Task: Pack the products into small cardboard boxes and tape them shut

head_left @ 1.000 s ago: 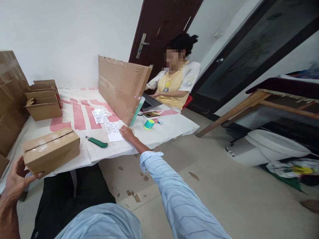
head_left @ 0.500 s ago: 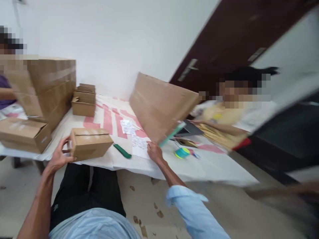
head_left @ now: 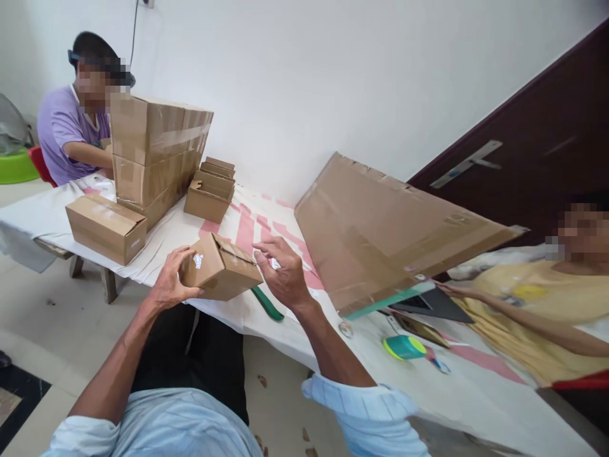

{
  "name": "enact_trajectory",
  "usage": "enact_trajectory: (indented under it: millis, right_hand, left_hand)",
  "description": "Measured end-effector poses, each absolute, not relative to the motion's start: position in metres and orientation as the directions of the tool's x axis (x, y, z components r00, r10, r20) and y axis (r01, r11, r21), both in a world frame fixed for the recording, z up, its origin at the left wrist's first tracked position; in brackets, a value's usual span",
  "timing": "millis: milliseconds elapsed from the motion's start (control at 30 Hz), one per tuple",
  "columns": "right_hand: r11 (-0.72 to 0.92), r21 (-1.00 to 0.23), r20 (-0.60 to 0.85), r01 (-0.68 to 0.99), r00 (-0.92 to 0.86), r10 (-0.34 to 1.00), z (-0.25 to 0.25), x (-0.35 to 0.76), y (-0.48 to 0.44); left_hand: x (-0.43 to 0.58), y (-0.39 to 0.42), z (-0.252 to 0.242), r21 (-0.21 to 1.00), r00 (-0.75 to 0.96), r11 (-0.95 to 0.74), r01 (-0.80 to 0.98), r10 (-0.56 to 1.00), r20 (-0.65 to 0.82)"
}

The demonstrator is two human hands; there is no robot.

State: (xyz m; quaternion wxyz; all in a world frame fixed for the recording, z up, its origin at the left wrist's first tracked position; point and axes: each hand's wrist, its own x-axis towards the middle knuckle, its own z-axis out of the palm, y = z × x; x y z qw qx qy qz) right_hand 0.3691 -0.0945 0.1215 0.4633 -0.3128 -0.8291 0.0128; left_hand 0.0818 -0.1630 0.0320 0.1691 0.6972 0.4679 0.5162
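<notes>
My left hand grips the left end of a small sealed cardboard box and holds it tilted above the table edge. A small white sticker shows on the box's near face. At the box's right end is my right hand, fingers bent, thumb and forefinger pinching a tiny white piece, apparently a sticker. A green utility knife lies on the white cloth just below the box.
A large cardboard sheet stands propped at the right. Stacked big cartons, a closed box and open small boxes sit at the left. A green tape roll lies near a seated person; another person sits far left.
My left hand lifted the box off the table and tilted it. My right hand left the sticker sheet and came up to the box. The camera swung left.
</notes>
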Motion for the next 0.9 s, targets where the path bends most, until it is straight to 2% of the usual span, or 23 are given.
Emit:
enact_trajectory:
  millis: [200, 400, 700, 900]
  right_hand:
    - [0.903, -0.151, 0.758, 0.401, -0.539, 0.366, 0.145, 0.334, -0.105]
    - [0.912, -0.049, 0.683, 0.408, -0.652, 0.329, 0.152, 0.318, -0.109]
    - [0.922, -0.042, 0.629, 0.384, -0.707, 0.323, 0.143, 0.311, -0.104]
    - [0.917, -0.143, 0.642, 0.373, -0.67, 0.373, 0.145, 0.317, -0.102]
  left_hand:
    - [0.092, -0.16, 0.027, 0.692, 0.003, -0.533, 0.487, 0.793, 0.609]
    - [0.097, -0.161, 0.023, 0.687, -0.025, -0.549, 0.475, 0.772, 0.635]
    - [0.099, -0.162, 0.019, 0.678, -0.032, -0.529, 0.51, 0.776, 0.63]
    - [0.096, -0.162, 0.017, 0.658, -0.019, -0.56, 0.504, 0.754, 0.657]
